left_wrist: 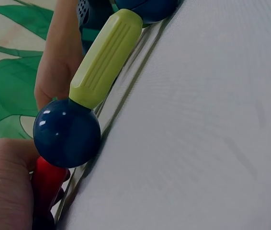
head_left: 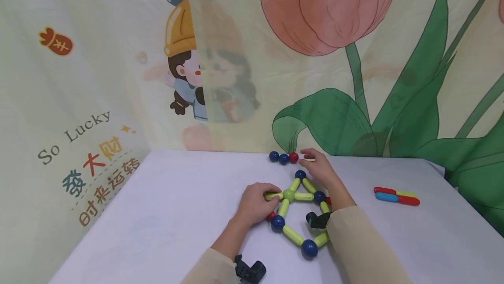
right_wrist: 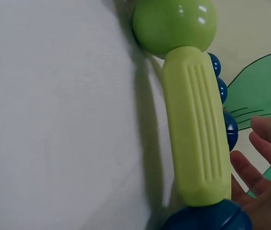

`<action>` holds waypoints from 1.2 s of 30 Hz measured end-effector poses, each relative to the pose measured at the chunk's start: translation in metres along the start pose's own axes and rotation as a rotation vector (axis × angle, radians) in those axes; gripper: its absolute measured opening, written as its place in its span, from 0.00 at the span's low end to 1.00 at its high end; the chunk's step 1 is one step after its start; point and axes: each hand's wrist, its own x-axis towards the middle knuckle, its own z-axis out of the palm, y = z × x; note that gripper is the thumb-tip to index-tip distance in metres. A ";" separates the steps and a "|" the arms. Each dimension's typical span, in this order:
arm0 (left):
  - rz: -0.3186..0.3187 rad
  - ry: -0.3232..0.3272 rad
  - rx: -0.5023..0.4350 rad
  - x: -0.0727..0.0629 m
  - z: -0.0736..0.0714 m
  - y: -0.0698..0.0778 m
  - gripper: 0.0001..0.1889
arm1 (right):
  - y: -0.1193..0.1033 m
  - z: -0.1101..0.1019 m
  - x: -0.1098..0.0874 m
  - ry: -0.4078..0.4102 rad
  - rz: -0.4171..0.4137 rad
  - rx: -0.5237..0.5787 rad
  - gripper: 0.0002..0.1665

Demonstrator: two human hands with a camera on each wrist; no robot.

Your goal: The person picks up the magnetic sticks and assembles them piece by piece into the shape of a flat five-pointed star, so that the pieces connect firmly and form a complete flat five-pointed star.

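Observation:
On the table lies a frame of yellow-green rods (head_left: 293, 235) joined by dark blue balls (head_left: 309, 249), with a light green ball (head_left: 288, 194) at a joint. My left hand (head_left: 257, 203) pinches the yellow-green rod (head_left: 273, 196) on the left of that light green ball. A red rod (left_wrist: 48, 184) sticks out of a blue ball beside this hand in the left wrist view. Beyond the frame, my right hand (head_left: 320, 170) reaches toward a red ball (head_left: 293, 157), its fingers loosely spread and holding nothing. The right wrist view shows those fingers (right_wrist: 250, 175) apart.
Two loose blue balls (head_left: 278, 158) sit in a row with the red one near the table's back edge. To the right lie several red, blue and yellow-green rods (head_left: 397, 196) side by side. A printed curtain (head_left: 236, 135) hangs behind the white table (head_left: 157, 222).

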 end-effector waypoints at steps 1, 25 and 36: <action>-0.004 0.000 0.000 0.000 0.000 0.000 0.11 | 0.000 0.001 0.002 -0.008 0.000 -0.006 0.32; -0.003 -0.006 -0.023 0.001 -0.002 0.001 0.11 | -0.007 0.012 0.023 -0.012 0.048 -0.151 0.32; 0.008 -0.004 -0.034 0.002 -0.001 0.001 0.11 | -0.002 0.017 0.023 0.068 0.051 -0.218 0.26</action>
